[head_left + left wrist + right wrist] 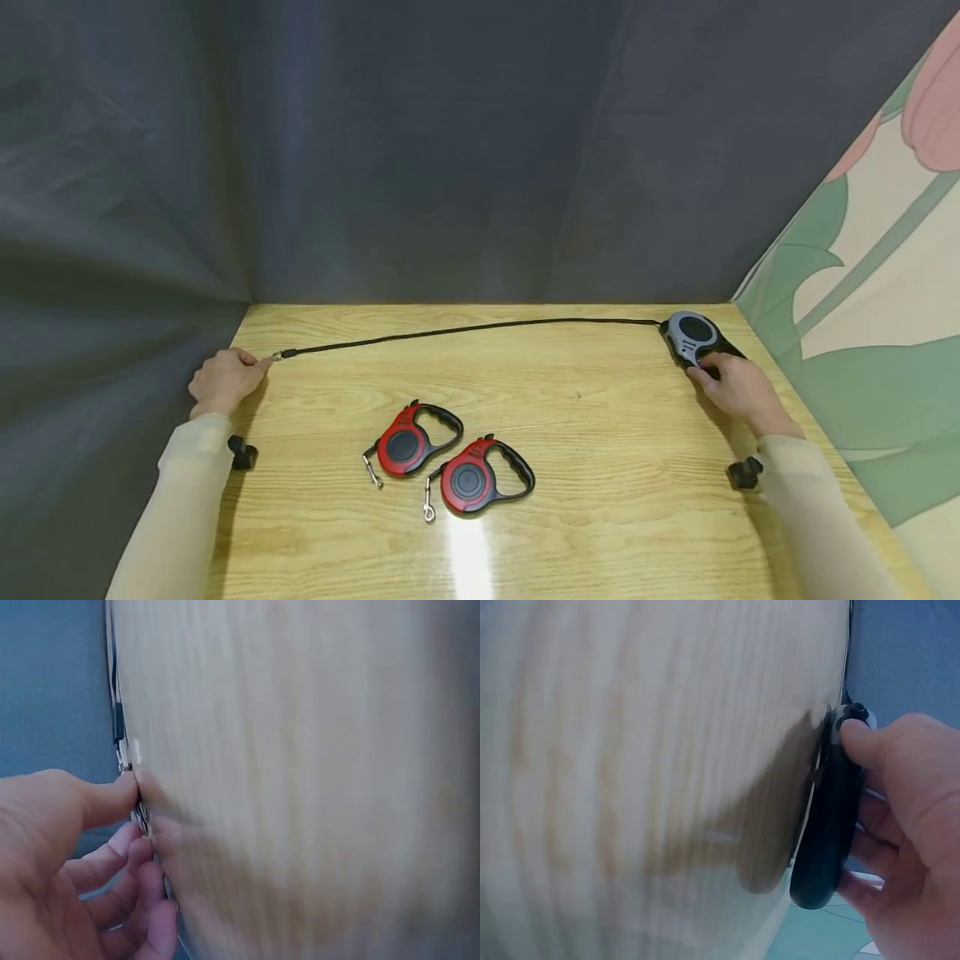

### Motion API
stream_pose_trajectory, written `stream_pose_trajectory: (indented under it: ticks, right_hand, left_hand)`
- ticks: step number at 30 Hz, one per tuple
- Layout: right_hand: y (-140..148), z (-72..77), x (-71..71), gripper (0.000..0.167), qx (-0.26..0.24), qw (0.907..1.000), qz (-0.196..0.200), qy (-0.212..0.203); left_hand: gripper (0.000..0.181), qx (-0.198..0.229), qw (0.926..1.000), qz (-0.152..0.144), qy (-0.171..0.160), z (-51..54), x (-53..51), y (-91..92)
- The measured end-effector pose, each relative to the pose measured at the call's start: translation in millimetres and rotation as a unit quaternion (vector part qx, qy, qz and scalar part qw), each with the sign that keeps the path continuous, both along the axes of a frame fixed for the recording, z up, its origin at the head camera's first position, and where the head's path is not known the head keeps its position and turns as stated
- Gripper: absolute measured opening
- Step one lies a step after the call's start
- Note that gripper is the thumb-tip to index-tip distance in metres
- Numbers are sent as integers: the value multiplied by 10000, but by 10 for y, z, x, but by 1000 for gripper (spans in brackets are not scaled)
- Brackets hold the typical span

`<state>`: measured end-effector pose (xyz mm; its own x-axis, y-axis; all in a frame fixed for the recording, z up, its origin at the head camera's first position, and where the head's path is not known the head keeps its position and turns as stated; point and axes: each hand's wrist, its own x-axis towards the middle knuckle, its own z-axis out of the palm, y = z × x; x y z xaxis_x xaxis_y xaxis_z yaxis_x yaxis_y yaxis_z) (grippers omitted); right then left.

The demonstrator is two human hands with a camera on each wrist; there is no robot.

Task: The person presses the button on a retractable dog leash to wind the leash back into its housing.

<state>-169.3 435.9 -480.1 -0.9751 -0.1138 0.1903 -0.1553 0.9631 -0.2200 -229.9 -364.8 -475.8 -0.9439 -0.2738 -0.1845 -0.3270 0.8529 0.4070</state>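
Observation:
A grey and black retractable dog leash (692, 330) lies near the table's far right corner, its black cord (465, 328) drawn out leftward across the table. My right hand (738, 388) grips its black handle (826, 825), with the thumb near the button end. At the cord's other end, my left hand (227, 380) pinches the metal clip (277, 357) between thumb and forefinger. The left wrist view shows that clip partly covered by the thumb. Two red and black retractable leashes, one farther left (405, 442) and one nearer (472, 479), lie at the middle front.
The wooden table (600, 517) meets a dark curtain (450, 150) at its back and left. A cloth with a flower print (885, 333) hangs on the right. Metal clips (429, 508) stick out from the red leashes.

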Motion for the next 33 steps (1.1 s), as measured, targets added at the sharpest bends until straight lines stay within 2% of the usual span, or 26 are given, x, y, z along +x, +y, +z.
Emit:
stream_pose_trajectory:
  ticks: [2,5,9,13,20,26,33]
  right_hand:
    - [-10,6,-1,28,-164,9997,-29,-191]
    - [-24,0,3,30,-371,9991,-61,-194]
    - [-72,-15,24,38,-709,9972,-257,-13]
    - [-126,-13,49,47,-906,9940,-539,298]
    - [-197,19,112,42,-1193,9877,-740,682]
    - [-240,82,185,41,-1650,9759,-1200,773]
    - [-280,186,194,43,-1450,9757,-1310,990]
  left_hand:
    - [51,64,10000,1,-37,-12,25,-30]
    - [51,44,9999,-60,-106,-2,54,-51]
    - [51,10,9996,-225,-154,21,93,-72]
    - [48,46,9994,-333,-76,27,177,-94]
    - [45,90,9991,-366,205,11,347,-122]
    - [42,17,9982,-379,472,84,437,-91]
    - [43,24,9931,-352,1118,179,503,-5]
